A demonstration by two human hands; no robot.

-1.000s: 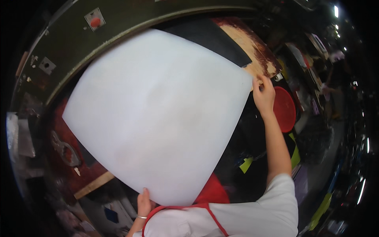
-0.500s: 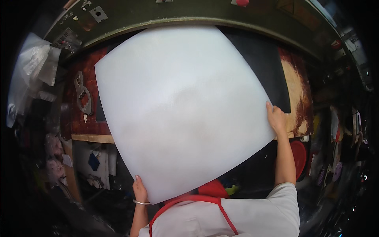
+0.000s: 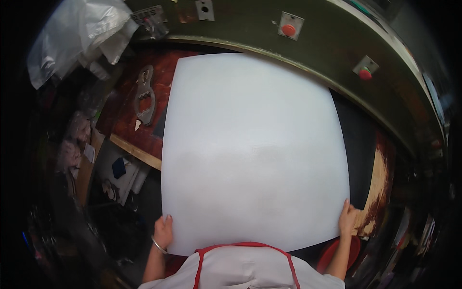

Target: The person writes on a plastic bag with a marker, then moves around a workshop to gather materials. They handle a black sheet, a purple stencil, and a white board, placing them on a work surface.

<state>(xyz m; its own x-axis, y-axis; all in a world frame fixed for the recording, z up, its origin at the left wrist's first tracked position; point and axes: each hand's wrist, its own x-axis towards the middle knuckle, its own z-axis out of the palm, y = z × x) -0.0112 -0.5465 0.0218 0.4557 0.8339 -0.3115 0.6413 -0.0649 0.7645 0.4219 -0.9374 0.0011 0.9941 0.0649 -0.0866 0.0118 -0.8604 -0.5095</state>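
A large white sheet [image 3: 255, 144], smooth and slightly bowed, spans the middle of the view. My left hand [image 3: 163, 230], with a bangle on its wrist, grips the sheet's near left edge, thumb on top. On the near right edge my right hand [image 3: 347, 219] pinches the sheet in the same way; the fingers beneath are hidden. The sheet's far end reaches to the foot of a dark green machine beam [image 3: 250, 36]. Under it lies a black mat [image 3: 358, 144], showing mostly on the right.
On the red-brown worn board [image 3: 127, 111] at the left lies a grey metal cutting die [image 3: 145, 96]. Red buttons [image 3: 288, 30] sit on the beam. Clear plastic bags [image 3: 82, 36] hang far left. A red round container [image 3: 339, 253] stands below my right hand.
The view has turned, and the sheet now sits squarer to my body. My right hand has come nearer to me with its edge; both hands keep their hold.
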